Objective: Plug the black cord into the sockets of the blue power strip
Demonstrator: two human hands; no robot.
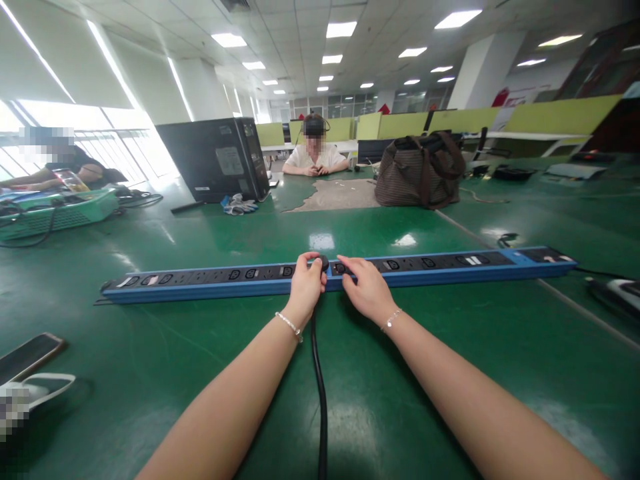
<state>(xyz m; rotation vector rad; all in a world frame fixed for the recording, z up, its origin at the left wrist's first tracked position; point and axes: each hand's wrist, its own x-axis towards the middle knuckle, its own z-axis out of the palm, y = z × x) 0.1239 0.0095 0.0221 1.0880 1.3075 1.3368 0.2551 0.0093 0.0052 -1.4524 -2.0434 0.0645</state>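
Observation:
A long blue power strip (260, 289) with black sockets lies across the green table. My left hand (306, 285) is closed on a black plug (325, 263) at the strip's middle; whether the plug sits in a socket cannot be seen. From below this hand a thick black cable (321, 393) runs down toward me. Just to the right, my right hand (367, 287) rests at the strip with thumb and forefinger apart near a socket, and nothing shows between them.
Beyond the strip stand a black computer case (215, 160), gloves (239, 205) and a brown bag (420, 173). A green basket (75, 212) is at left, a phone (30, 355) nearer. Two people sit around the table. A dark device (617, 293) lies at right.

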